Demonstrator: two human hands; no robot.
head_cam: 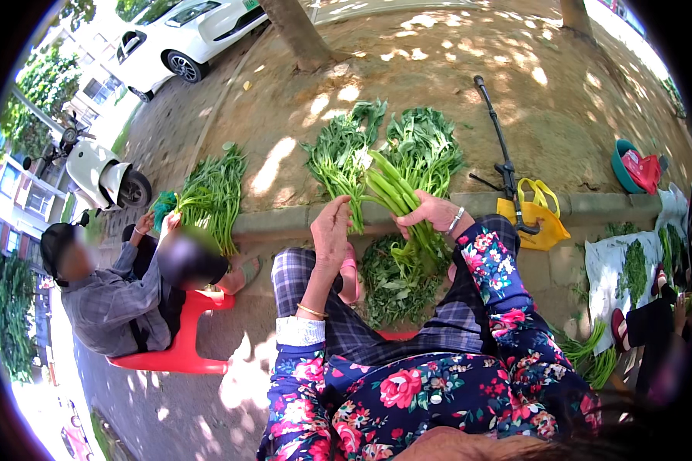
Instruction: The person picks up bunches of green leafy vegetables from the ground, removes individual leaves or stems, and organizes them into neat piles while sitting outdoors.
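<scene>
My right hand point(427, 214), with a silver bracelet at its wrist, is closed around a bunch of thick green leafy-vegetable stalks point(393, 187), whose leafy ends hang down toward my knees. My left hand point(331, 227) is raised just left of the bunch, thumb and fingers bent together near a thin stem; whether it pinches that stem is unclear. Two piles of leafy greens, one on the left point(339, 147) and one on the right point(427, 144), lie on the soil and kerb beyond my hands. Loose leaves point(395, 288) cover the ground between my feet.
A stone kerb point(282, 223) crosses before me. To the right are a black walking stick point(499, 132), a yellow bag point(536, 222) and a teal basin point(625, 167). At left, a person on a red stool point(179, 357) handles greens point(216, 196). Another person sits at far right.
</scene>
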